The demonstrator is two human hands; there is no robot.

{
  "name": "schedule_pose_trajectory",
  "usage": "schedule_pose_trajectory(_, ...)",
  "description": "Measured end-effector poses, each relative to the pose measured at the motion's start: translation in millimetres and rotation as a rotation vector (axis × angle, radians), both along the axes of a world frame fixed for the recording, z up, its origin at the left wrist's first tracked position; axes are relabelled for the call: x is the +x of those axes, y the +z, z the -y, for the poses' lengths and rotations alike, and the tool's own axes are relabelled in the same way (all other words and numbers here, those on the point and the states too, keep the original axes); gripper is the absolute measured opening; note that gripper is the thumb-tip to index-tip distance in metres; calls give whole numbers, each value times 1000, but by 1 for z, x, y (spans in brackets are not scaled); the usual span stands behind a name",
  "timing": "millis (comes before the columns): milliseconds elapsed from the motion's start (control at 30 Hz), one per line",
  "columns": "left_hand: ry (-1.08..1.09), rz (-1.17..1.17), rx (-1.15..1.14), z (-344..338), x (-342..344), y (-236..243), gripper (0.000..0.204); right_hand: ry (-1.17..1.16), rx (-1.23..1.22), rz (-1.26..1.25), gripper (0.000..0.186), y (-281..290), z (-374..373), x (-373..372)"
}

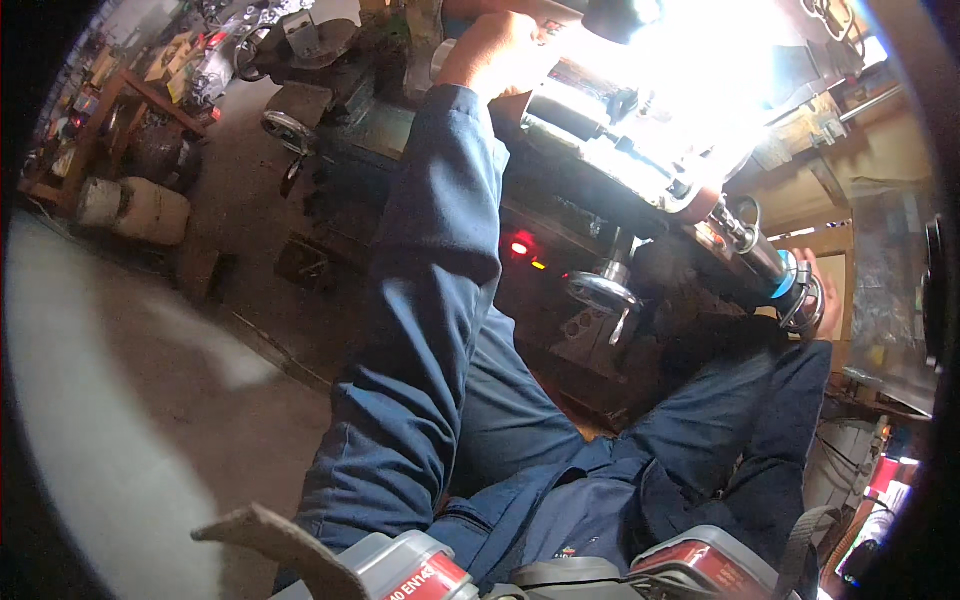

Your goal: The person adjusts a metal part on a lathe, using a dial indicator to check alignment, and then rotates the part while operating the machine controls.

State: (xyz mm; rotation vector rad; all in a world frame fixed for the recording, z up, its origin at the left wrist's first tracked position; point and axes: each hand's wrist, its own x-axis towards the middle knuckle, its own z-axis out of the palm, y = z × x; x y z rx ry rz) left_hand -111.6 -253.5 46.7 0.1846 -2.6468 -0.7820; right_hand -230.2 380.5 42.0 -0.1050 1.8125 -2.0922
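My left hand (497,52) reaches to the top of the view, its fingers curled beside the bright lit part of a metalworking machine (590,150). Glare and the hand itself hide what those fingers hold. At the right, my right hand (828,295) is closed around a small round handwheel (803,300) at the end of a dark shaft with a blue band (785,272). A lamp head (622,18) stands just right of my left hand and washes out the machine's upper right.
A chrome crank wheel (603,290) juts from the machine front above my knees. Another handwheel (288,132) sits farther left. Red and yellow indicator lights (519,248) glow below the bed. On the floor at left lies a dirty plastic canister (153,210). A respirator (560,572) shows at the lower edge.
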Motion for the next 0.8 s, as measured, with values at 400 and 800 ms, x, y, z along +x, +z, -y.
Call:
schedule_pose_trajectory(400, -4, 1, -3, -3, -10, 1, 35, -161, -58, -104, 78, 5, 20, 19)
schedule_pose_trajectory(800, -5, 18, -1, -8, -10, -1, 36, 72, -247, 66, 63, 8, 0, -4)
